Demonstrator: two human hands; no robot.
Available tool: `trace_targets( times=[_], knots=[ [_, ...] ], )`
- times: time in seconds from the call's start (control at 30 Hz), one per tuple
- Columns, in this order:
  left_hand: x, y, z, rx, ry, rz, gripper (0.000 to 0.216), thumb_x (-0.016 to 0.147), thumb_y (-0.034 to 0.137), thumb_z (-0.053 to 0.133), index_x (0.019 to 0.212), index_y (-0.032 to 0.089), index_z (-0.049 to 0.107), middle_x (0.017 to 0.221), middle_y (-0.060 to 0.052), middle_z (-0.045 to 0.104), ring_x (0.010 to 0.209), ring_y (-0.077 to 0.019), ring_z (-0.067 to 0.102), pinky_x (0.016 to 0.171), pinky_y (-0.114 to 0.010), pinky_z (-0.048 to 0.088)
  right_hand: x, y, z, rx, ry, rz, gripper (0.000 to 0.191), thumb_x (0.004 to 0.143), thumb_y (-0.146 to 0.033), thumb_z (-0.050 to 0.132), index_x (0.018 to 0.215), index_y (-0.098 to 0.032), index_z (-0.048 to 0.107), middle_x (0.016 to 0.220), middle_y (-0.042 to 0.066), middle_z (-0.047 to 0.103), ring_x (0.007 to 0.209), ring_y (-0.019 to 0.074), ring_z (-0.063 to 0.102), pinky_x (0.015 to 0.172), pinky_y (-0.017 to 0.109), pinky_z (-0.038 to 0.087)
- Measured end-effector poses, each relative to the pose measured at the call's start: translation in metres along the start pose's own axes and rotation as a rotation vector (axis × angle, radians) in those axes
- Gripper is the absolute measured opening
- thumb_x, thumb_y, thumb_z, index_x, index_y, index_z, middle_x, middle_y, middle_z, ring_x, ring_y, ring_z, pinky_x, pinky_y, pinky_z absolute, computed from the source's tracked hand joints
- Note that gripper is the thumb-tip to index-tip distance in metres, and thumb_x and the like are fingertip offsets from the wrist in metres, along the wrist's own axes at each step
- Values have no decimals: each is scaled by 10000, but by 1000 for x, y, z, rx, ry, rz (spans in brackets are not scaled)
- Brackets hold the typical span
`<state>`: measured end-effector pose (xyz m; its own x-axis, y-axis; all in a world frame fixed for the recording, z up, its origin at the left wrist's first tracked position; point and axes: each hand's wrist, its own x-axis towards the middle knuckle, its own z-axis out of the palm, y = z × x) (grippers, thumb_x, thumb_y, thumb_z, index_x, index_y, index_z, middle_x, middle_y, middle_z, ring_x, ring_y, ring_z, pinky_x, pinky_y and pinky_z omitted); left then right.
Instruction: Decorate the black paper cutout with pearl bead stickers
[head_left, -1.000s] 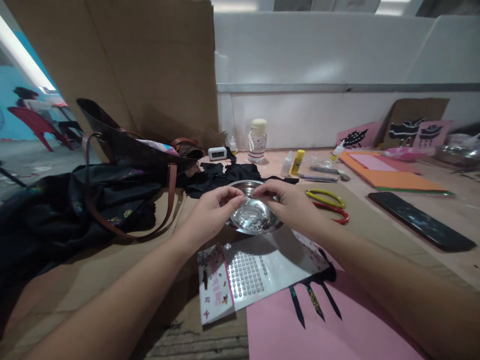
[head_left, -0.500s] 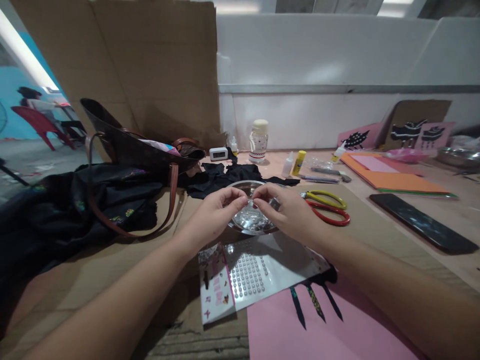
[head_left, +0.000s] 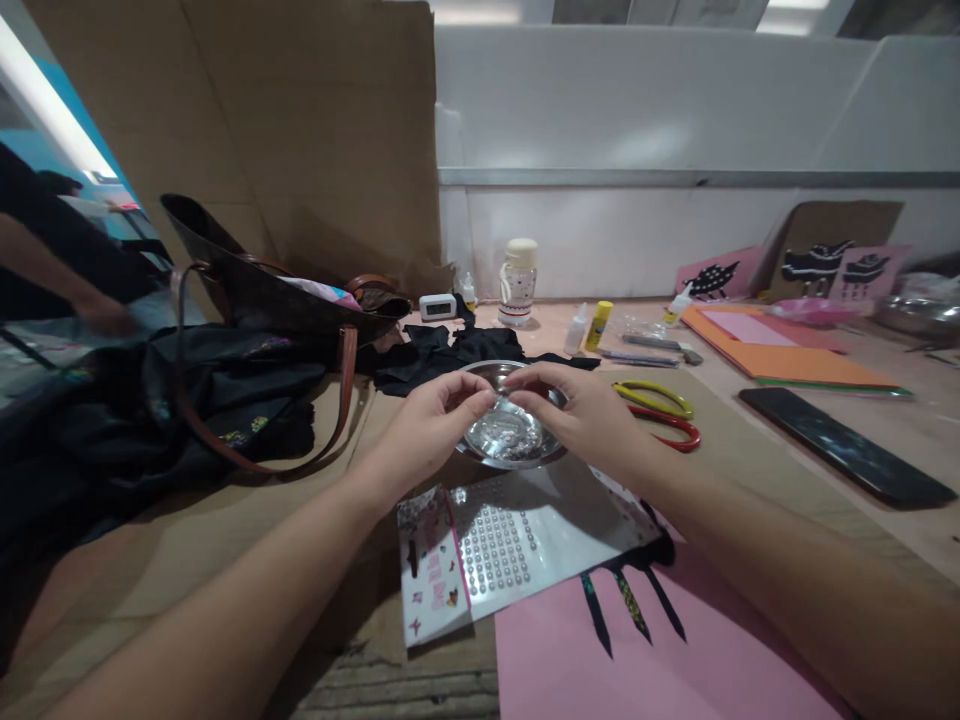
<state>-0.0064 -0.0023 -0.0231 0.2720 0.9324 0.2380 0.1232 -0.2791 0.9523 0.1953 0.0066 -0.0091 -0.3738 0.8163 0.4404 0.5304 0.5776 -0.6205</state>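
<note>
My left hand [head_left: 431, 425] is held over the shiny metal bowl [head_left: 510, 462], thumb and fingertips pinched together. Whatever sits in that pinch is too small to make out. Facing it, my right hand [head_left: 577, 410] is curled with thumb and index finger close to each other, and any item between them is hidden. Small clear pieces lie inside the bowl. Below the hands is a packet of pearl stickers [head_left: 499, 550] in rows. It overlaps a pink sheet [head_left: 555, 660], on which a black cutout with hanging strips [head_left: 632, 605] lies partly covered.
Scissors [head_left: 660, 400] with red and yellow handles lie right of the bowl, a phone [head_left: 844, 445] farther right. Behind are black fabric scraps [head_left: 480, 348], a glue stick [head_left: 598, 325] and a bottle [head_left: 519, 285]. A handbag [head_left: 277, 310] stands left; a person's arm [head_left: 60, 270] shows beyond.
My right hand has shifted slightly, its thumb and index fingertips parting a little from the earlier pinch. My left hand stays nearly still. Another person has come into view at far left.
</note>
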Motion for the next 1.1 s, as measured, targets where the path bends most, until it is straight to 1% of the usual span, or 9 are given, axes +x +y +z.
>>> trace_targets(
  times=[0.1, 0.2, 0.3, 0.4, 0.6, 0.73, 0.83, 1.0, 1.1],
  knots=[
    [-1, 1, 2, -15, -19, 17, 269, 880, 433, 648, 910, 166, 635, 875, -12, 620, 802, -145, 561, 744, -267, 433, -3, -6, 2, 20, -9, -41, 132, 918, -319, 623, 1003, -249, 696, 970, 27, 738, 861, 189, 643, 757, 326, 469],
    [-1, 4, 4, -33, -31, 15, 248, 880, 410, 644, 900, 163, 627, 869, -10, 615, 788, -141, 553, 739, -265, 433, -5, -9, 5, 7, -7, -76, 109, 938, -292, 587, 922, -236, 679, 908, 23, 724, 817, 176, 633, 733, 314, 458],
    [-2, 6, 6, -29, -46, 11, 221, 899, 385, 617, 902, 164, 607, 847, -3, 587, 764, -135, 523, 720, -264, 420, -6, -11, 5, -3, -15, -87, 122, 943, -282, 567, 879, -232, 658, 873, 21, 712, 794, 173, 626, 714, 308, 451],
    [-4, 6, 7, 3, -58, 34, 201, 936, 372, 566, 915, 173, 583, 847, 4, 556, 766, -135, 497, 712, -263, 405, -7, -12, 4, 9, -26, -84, 124, 945, -277, 560, 884, -229, 656, 878, 19, 712, 800, 169, 625, 711, 299, 446],
    [-4, 4, 4, 42, -55, 62, 174, 969, 338, 500, 902, 182, 537, 855, 2, 524, 803, -147, 480, 742, -279, 388, -5, -9, 1, 29, -11, -47, 117, 937, -280, 571, 880, -225, 657, 845, 5, 695, 779, 159, 611, 693, 282, 438],
    [-2, 3, 2, 36, -28, 63, 171, 962, 334, 500, 898, 180, 537, 855, 1, 513, 816, -154, 488, 738, -287, 375, -1, 1, -1, 98, -3, -11, 149, 951, -297, 551, 913, -222, 675, 845, 6, 703, 784, 161, 630, 699, 283, 459],
    [-2, 3, 1, 32, -26, 61, 170, 957, 328, 507, 888, 175, 538, 844, 3, 512, 812, -152, 480, 748, -289, 372, 1, 7, -1, 116, -6, 26, 180, 955, -299, 534, 898, -218, 685, 843, 12, 709, 782, 165, 637, 694, 290, 465],
    [-1, 2, 1, 31, -21, 46, 173, 958, 329, 516, 888, 173, 541, 836, 6, 513, 791, -145, 461, 730, -288, 361, 3, 3, 0, 91, -1, 87, 157, 932, -306, 565, 894, -227, 695, 821, 7, 701, 759, 158, 613, 673, 286, 445],
    [-1, 2, 1, 6, -30, 36, 176, 957, 339, 528, 903, 172, 541, 837, 9, 513, 784, -141, 456, 721, -286, 361, 3, 0, -1, 85, 2, 103, 134, 916, -312, 583, 875, -222, 673, 812, 4, 687, 754, 158, 603, 669, 291, 439]
  ],
)
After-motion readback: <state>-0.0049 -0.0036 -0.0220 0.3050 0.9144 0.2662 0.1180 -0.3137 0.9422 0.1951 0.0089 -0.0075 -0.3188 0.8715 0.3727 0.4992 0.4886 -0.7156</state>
